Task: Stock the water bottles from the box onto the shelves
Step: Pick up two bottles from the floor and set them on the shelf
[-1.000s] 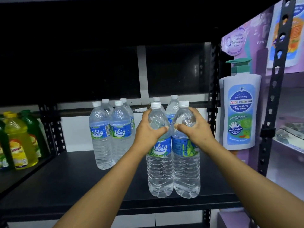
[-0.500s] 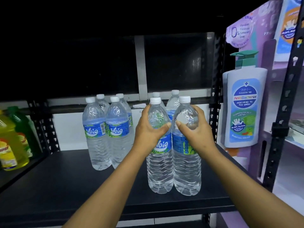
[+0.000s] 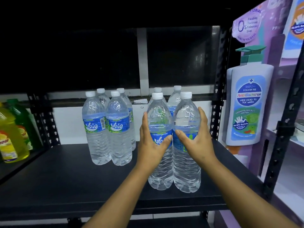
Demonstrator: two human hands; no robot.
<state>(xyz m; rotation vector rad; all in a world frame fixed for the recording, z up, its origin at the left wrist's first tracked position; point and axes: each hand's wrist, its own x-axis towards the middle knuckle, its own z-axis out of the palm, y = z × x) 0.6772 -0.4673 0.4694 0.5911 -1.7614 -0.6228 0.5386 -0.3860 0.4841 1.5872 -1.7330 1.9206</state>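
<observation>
Dark metal shelving fills the view, its black shelf (image 3: 69, 183) running wide under a shadowed upper bay with a pale upright strip at the back. Perforated black posts stand at the left rear and along the right side.

Right of the rack: a purple display panel (image 3: 256, 28) carrying a large cut-out of a pump wash bottle (image 3: 249, 106), blue-and-green label, teal pump head.

Far left, on a neighbouring shelf: a yellow bottle (image 3: 11, 137) with a green bottle (image 3: 24, 117) just behind it.

On the black shelf, left group: four water bottles (image 3: 107, 127), upright, white caps, blue labels, packed two in front and two behind, touching.

Right group: front pair (image 3: 174, 171) standing side by side, touching, near the shelf's front edge; rear pair (image 3: 176, 96) just behind them, only caps and shoulders showing.

Left hand (image 3: 152, 143) holds the left bottle of the front pair at label height, fingers straight up its left side, thumb hooked across the label.

Right hand (image 3: 195, 140) holds the right bottle of that pair, fingers wrapped round its right side, thumb pressed on the label front. Thumbs nearly meet at the seam between the two bottles.

Both bottle bases sit on the shelf. No box in view.
</observation>
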